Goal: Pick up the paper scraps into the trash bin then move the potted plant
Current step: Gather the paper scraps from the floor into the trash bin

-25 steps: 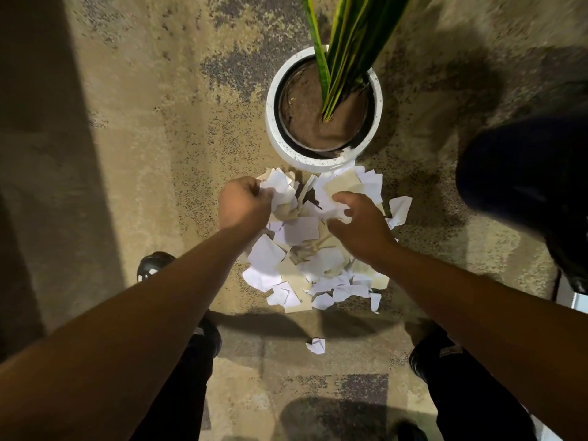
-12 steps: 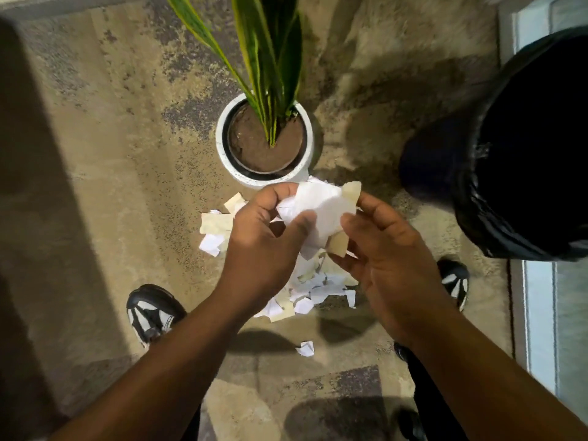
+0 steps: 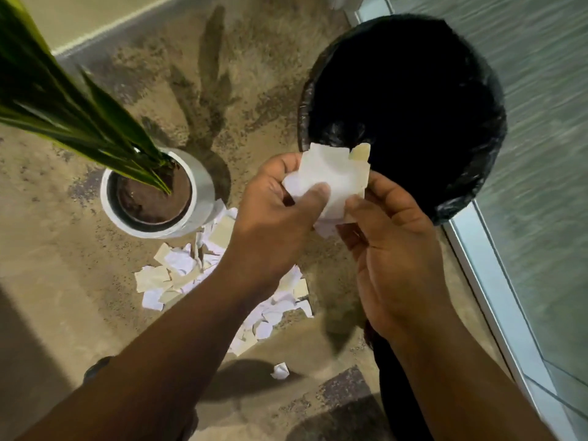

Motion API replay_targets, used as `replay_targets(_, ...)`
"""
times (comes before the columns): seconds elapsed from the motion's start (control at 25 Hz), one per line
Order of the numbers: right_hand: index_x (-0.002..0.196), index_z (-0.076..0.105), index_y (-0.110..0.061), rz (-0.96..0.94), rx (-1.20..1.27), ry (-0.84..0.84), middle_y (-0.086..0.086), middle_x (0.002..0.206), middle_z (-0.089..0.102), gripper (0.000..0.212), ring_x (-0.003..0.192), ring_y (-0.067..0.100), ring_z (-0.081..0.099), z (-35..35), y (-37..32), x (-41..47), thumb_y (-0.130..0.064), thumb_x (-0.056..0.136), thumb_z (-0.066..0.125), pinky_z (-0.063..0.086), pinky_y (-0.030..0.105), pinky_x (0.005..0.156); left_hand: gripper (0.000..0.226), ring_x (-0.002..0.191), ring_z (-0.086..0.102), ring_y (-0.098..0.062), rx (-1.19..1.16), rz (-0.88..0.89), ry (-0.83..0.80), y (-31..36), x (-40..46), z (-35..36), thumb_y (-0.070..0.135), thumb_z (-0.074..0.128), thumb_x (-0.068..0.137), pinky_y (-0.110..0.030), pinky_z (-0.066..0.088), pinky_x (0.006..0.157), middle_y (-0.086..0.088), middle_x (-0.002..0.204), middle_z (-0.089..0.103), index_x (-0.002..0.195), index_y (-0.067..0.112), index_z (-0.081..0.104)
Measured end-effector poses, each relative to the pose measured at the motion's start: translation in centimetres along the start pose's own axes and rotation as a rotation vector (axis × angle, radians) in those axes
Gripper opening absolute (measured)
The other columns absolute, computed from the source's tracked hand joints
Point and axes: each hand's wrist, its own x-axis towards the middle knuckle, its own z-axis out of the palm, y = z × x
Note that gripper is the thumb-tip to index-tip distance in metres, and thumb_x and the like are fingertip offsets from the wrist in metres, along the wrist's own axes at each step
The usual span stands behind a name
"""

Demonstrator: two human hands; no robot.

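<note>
Because the bunched scraps sit just at the near rim of the black-lined trash bin [image 3: 404, 100] rather than over its middle, loose pieces could flutter down outside it. To its left stands the potted plant [image 3: 156, 192] (white pot, long green leaves). Both the left hand [image 3: 276, 214] and right hand [image 3: 391, 249] pinch one handful of scraps [image 3: 331, 176], white and cream, crumpled. Many paper scraps [image 3: 178, 275] remain scattered on the floor by the pot.

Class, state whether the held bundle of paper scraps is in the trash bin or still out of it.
Out: both hands grip the scraps at the bin's near rim.
</note>
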Motion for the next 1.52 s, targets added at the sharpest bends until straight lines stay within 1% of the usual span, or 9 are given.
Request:
replay_targets(0.2,0.13,0.061,-0.014,0.071,0.145,0.137,0.002,0.12,0.074,0.035,0.116,0.017,0.068,-2.9,-3.2,2.6,-0.006,0.096,0.06,0.049,0.037,0.108,0.031,0.097,0.069,-0.029,-0.089,-0.193,0.059,1.5,3.5,4.5,0.006,0.06,0.098,-0.033,0.058,0.083,-0.012,0.101,0.069,0.126,0.017,0.052)
replay_targets(0.44,0.132,0.059,-0.013,0.09,0.158,0.108,0.001,0.126,0.07,0.039,0.12,0.016,0.066,-4.6,-4.6,3.7,0.001,0.096,0.054,0.046,0.038,0.111,0.05,0.108,0.071,-0.03,-0.048,-0.249,0.107,1.0,5.3,6.0,0.001,0.06,0.096,-0.03,0.06,0.088,-0.009,0.116,0.068,0.14,0.014,0.043)
replay_targets(0.6,0.119,0.066,-0.013,0.113,0.13,0.062,0.006,0.12,0.074,0.029,0.116,0.017,0.068,-4.1,-3.6,3.4,0.001,0.096,0.055,0.047,0.039,0.109,0.035,0.102,0.073,-0.022,-0.009,-0.221,0.094,0.2,4.5,4.5,-0.008,0.053,0.095,-0.034,0.06,0.089,-0.011,0.116,0.071,0.125,0.01,0.058)
replay_targets(0.76,0.122,0.065,-0.008,0.151,0.039,-0.026,0.009,0.119,0.074,0.027,0.112,0.02,0.071,-3.2,-1.5,3.1,-0.002,0.097,0.056,0.054,0.034,0.101,0.035,0.078,0.066,-0.019,0.034,-0.157,0.202,-2.0,3.4,0.7,-0.015,0.047,0.092,-0.027,0.056,0.064,-0.003,0.086,0.07,0.094,0.014,0.066)
replay_targets(1.0,0.11,0.069,-0.023,0.277,-0.317,-0.123,0.0,0.111,0.076,0.019,0.109,0.016,0.07,-2.6,5.9,2.4,-0.011,0.098,0.059,0.054,0.029,0.094,0.025,0.082,0.059,-0.018,0.25,-0.39,0.425,-11.2,2.0,-10.2,0.005,0.06,0.09,-0.028,0.048,0.072,-0.002,0.095,0.064,0.089,0.027,0.072)
replay_targets(1.12,0.111,0.068,-0.026,0.329,-0.486,-0.137,-0.001,0.116,0.073,0.018,0.111,0.018,0.068,-2.6,11.0,2.3,-0.017,0.1,0.058,0.052,0.036,0.099,0.027,0.06,0.058,-0.011,0.225,-0.533,0.386,-15.7,0.4,-15.0,-0.006,0.053,0.094,-0.016,0.043,0.046,-0.007,0.086,0.062,0.118,0.0,0.065)
replay_targets(1.2,0.111,0.067,-0.029,0.315,-0.665,-0.173,-0.005,0.115,0.072,0.016,0.11,0.018,0.066,-2.8,14.5,2.0,-0.025,0.099,0.058,0.053,0.04,0.099,0.03,0.061,0.054,-0.01,0.312,-0.609,0.369,-17.8,-1.0,-17.4,-0.005,0.056,0.094,-0.009,0.039,0.038,-0.001,0.083,0.061,0.121,0.006,0.063)
replay_targets(1.4,0.138,0.053,-0.025,0.23,-1.277,-0.398,-0.004,0.142,0.057,0.041,0.12,0.015,0.058,-2.4,22.3,3.1,-0.027,0.098,0.059,0.051,0.033,0.096,0.044,0.064,0.047,-0.01,0.376,-0.651,0.21,-22.1,-3.1,-21.0,-0.009,0.053,0.092,-0.007,0.037,0.039,-0.003,0.098,0.06,0.132,0.007,0.059)
replay_targets(1.52,0.147,0.042,-0.021,0.296,-1.385,-0.508,0.0,0.149,0.049,0.055,0.129,0.02,0.051,-1.1,26.1,4.8,-0.02,0.096,0.063,0.046,0.028,0.098,0.063,0.083,0.056,-0.019,0.306,-0.681,0.245,-24.4,-2.7,-22.6,0.0,0.056,0.091,-0.017,0.042,0.039,-0.015,0.135,0.051,0.148,0.022,0.043)
